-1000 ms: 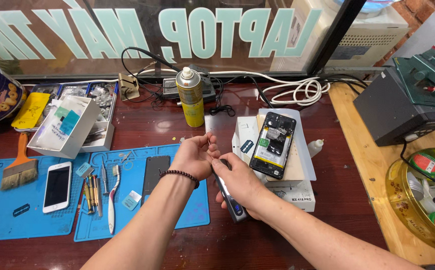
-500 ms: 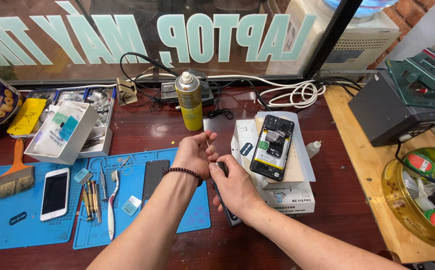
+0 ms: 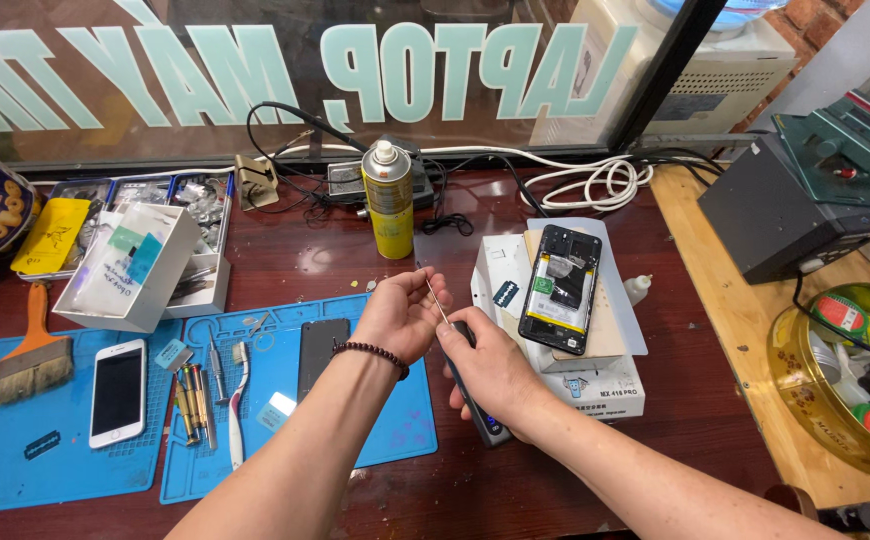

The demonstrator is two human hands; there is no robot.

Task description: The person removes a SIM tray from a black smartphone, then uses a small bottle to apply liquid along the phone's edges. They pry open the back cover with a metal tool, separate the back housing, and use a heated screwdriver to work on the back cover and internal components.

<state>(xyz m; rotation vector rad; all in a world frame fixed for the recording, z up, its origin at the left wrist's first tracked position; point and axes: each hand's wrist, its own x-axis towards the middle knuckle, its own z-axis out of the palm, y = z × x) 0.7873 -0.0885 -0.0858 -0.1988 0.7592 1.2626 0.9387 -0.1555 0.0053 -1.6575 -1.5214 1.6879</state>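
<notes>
Gripping a dark pen-shaped tool, the right hand has its fingers wrapped shut around the handle, and the tool's thin metal shaft pokes up and to the left, right at the left hand. That left hand is curled, fingertips pinched together at the shaft, though whether they truly clamp it I cannot tell from here; a dark bead bracelet sits on its wrist. Both hands hover above the dark red table, over the right edge of a blue mat. Just under the left forearm a black phone lies face down on that mat, with a toothbrush and small screwdrivers beside it. Further left, a white phone and a brush lie on a second blue mat. To the right of the hands, an opened phone, its insides showing, rests on a white box. Behind the hands a yellow spray can stands upright, and white cable coils near the window. Far right, a grey box sits on a pale wooden bench, with a yellow bowl holding tape rolls at the edge.
</notes>
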